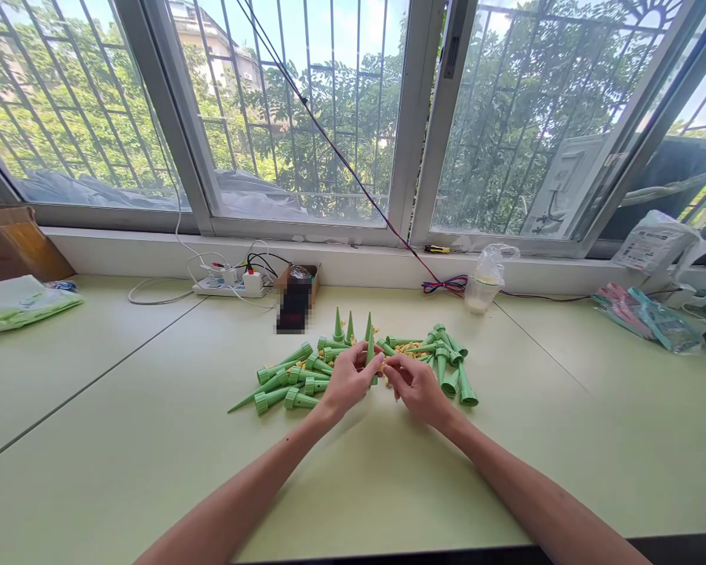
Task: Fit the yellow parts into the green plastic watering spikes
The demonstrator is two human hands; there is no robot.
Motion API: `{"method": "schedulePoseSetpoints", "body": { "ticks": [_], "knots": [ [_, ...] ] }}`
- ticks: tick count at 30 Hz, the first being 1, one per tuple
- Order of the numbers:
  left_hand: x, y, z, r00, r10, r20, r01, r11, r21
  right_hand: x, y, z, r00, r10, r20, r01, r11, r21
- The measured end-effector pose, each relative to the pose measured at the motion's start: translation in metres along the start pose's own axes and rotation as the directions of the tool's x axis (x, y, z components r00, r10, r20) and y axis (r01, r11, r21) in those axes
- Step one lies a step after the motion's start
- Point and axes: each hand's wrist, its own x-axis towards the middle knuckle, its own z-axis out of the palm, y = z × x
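Upright between the fingers of my left hand [348, 378] is a green plastic plant-watering spike [370, 351], its point upward. The fingertips of my right hand [416, 386] are pinched together close beside that spike; whatever they hold is too small to make out. Left of my hands lies a heap of green spikes [276, 380] with ribbed caps. More green spikes [441, 357] lie in a pile on the right. Small yellow pieces [410, 347] are scattered among both piles. Just beyond my left hand, several spikes [338, 326] stand on their caps.
On the pale green table [153, 439], a power strip [229, 289] and a small cardboard box [314, 275] sit near the window wall. A plastic cup with a bag [483, 286] stands behind the right pile. Packaging [27, 304] lies at far left, plastic bags [650, 314] at far right.
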Motion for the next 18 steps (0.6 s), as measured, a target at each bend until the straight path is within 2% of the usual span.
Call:
{"method": "schedulePoseSetpoints", "body": {
  "ticks": [18],
  "knots": [
    [-0.0008,-0.0002,-0.0007,1.000,0.012,0.006,-0.012,0.999,0.033,0.0007,-0.0003,0.0005,1.000,-0.008,-0.006,0.009,1.000,0.017]
  ]
}}
